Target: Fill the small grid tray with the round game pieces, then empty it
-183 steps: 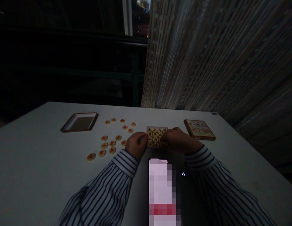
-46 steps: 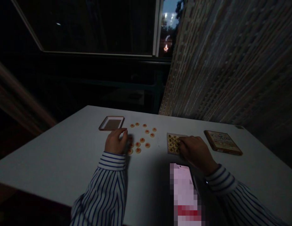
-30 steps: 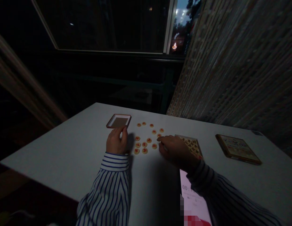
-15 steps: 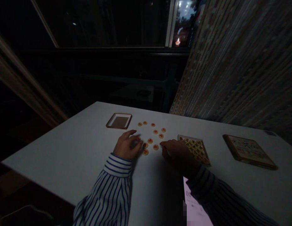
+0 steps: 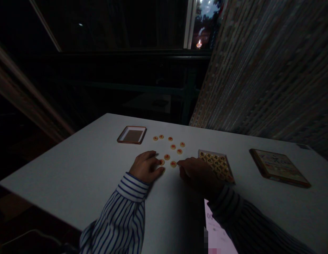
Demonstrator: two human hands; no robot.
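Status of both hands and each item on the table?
Left hand: palm down, at the loose pieces.
Right hand: fingertip by one loose piece.
Loose pieces: red markings up.
Piece box: uncovered, pieces inside.
Shallow tray: open side up.
Printed box: flat.
Phone: screen lit, partly covered.

Lit phone [image 5: 218,236] on table [image 5: 74,169]; string curtain [image 5: 259,70] beside window [image 5: 206,23].

Left hand [image 5: 144,166] low, palm down, thumb [image 5: 159,172] spread from bent fingers [image 5: 150,154]. Right hand [image 5: 199,173] palm down, index finger [image 5: 183,161] pointing leftward; underside hidden. Forearms [image 5: 115,218] converge forward.
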